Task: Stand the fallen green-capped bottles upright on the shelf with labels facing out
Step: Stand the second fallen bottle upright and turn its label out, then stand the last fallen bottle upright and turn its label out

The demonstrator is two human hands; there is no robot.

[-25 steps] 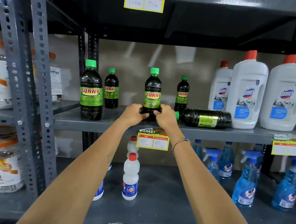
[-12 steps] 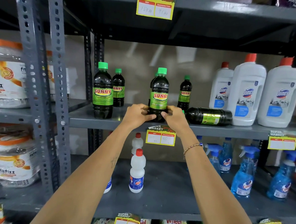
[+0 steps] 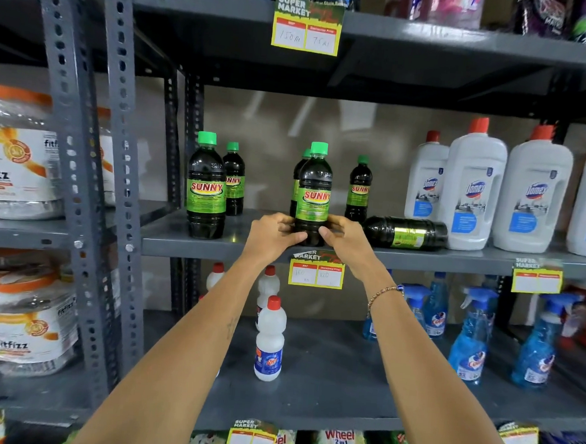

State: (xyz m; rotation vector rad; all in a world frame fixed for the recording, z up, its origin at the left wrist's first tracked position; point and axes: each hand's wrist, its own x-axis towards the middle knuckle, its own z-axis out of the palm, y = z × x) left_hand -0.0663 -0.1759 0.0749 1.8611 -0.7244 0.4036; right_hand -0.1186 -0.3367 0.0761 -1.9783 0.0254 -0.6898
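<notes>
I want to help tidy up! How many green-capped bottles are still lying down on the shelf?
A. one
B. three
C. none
A: only one bottle lies on its side, right of the one the hands hold upright; the others stand.

Held bottle [image 3: 313,195]: upright at the shelf [image 3: 214,246] front edge, SUNNY label outward.
Left hand [image 3: 273,236], right hand [image 3: 347,239]: clasped its base.
Fallen bottle [image 3: 406,232]: lay sideways just right.
</notes>
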